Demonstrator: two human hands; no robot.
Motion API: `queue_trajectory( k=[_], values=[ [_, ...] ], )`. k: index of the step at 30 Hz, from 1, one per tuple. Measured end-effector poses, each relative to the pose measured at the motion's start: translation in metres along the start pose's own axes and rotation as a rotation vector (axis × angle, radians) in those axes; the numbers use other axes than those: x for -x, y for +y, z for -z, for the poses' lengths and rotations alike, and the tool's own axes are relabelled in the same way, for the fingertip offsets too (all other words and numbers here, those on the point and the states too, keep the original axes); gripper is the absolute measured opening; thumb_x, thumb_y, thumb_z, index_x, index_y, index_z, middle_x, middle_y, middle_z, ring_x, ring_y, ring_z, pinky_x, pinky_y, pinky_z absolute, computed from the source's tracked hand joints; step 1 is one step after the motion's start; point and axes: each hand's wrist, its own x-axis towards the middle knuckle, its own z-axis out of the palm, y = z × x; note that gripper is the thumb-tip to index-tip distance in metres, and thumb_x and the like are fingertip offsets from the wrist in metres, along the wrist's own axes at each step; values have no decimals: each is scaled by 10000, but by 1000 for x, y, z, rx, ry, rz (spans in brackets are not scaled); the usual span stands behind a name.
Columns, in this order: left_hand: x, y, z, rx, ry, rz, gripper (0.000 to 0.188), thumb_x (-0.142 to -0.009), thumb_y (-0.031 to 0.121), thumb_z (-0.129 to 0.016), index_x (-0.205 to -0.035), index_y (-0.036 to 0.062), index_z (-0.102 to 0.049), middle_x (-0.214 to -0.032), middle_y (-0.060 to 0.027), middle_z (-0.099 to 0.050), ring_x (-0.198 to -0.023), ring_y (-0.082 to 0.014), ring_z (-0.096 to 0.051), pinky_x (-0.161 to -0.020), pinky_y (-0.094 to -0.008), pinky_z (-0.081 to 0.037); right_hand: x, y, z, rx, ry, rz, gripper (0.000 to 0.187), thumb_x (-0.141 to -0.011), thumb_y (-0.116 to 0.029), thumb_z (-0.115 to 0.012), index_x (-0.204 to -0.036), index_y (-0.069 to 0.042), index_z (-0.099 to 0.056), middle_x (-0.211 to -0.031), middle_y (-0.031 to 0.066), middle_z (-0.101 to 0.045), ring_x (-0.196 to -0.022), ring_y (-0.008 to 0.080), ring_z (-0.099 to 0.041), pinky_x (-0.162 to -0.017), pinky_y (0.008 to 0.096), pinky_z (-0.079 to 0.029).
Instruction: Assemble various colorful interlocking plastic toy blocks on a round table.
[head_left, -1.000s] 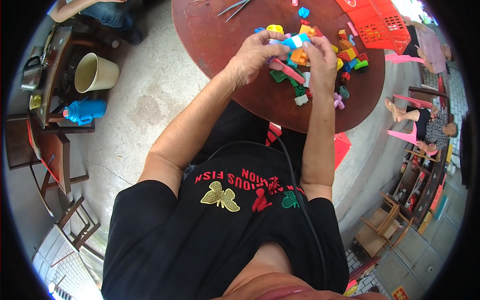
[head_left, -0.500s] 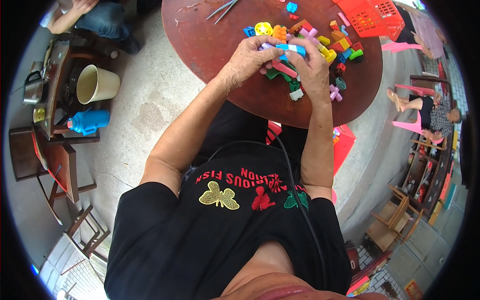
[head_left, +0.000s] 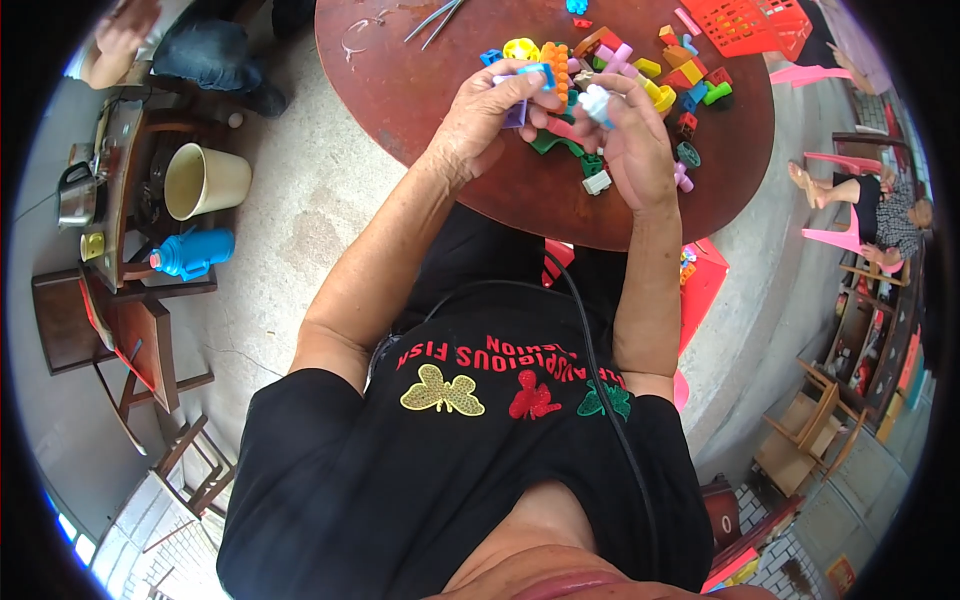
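Note:
Over the round brown table (head_left: 385, 100), my left hand (head_left: 478, 118) is closed on a blue toy block (head_left: 540, 76) with a purple block (head_left: 516, 115) beneath it. A short gap away, my right hand (head_left: 643, 150) pinches a white and light-blue toy block (head_left: 595, 102), partly hidden by its fingers. An orange knobbed block (head_left: 555, 62) and a yellow round block (head_left: 521, 49) lie just beyond my hands. Below the fingers are a green block (head_left: 556, 144) and a small white block (head_left: 597, 182).
Several coloured blocks, among them a yellow one (head_left: 661, 97), spread to the right of my hands. A red basket (head_left: 745, 25) stands at the far right edge and tweezers (head_left: 436, 22) lie at the far left. On the floor at left are a cream bucket (head_left: 207, 182) and a blue flask (head_left: 192, 252).
My hands have moved apart. The blocks both hands were gripping together are now split: blue and purple in the left, white and light-blue in the right.

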Motion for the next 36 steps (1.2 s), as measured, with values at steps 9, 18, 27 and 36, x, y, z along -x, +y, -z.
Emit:
queue_trajectory(
  k=[9, 18, 27, 36],
  values=[
    [3, 0, 0, -235, -39, -3, 365, -805, 70, -690, -1139, 37, -546, -962, -115, -660, -807, -155, -665, -561, -244, -521, -3, -1, -12, 373, 50, 79, 255, -871, -150, -669, -1053, -6, -562, -827, 18, -593, -693, 57, -569, -571, 187, -453],
    [6, 1, 2, -384, -63, 67, 427, -777, 232, -772, -1121, 60, -588, -856, -39, -678, -698, -91, -630, -499, -197, -442, 4, -13, -16, 456, 45, 44, 197, -867, -125, -662, -1023, -20, -602, -825, 13, -620, -663, 48, -581, -558, 170, -453],
    [3, 8, 4, -322, -158, 104, 432, -822, 274, -729, -1160, 52, -577, -890, -54, -683, -645, -95, -636, -460, -202, -449, 0, -15, -11, 627, 50, 143, 168, -872, -88, -612, -1006, 11, -588, -887, 26, -615, -812, 66, -581, -667, 207, -482],
    [9, 17, 9, -287, -119, 189, 271, -824, 288, -713, -997, 99, -625, -864, -31, -671, -699, -111, -639, -523, -208, -440, 6, -27, -23, 555, 163, 211, 149, -873, -56, -605, -1006, 12, -601, -891, 20, -600, -749, 58, -546, -651, 201, -451]
  ],
)
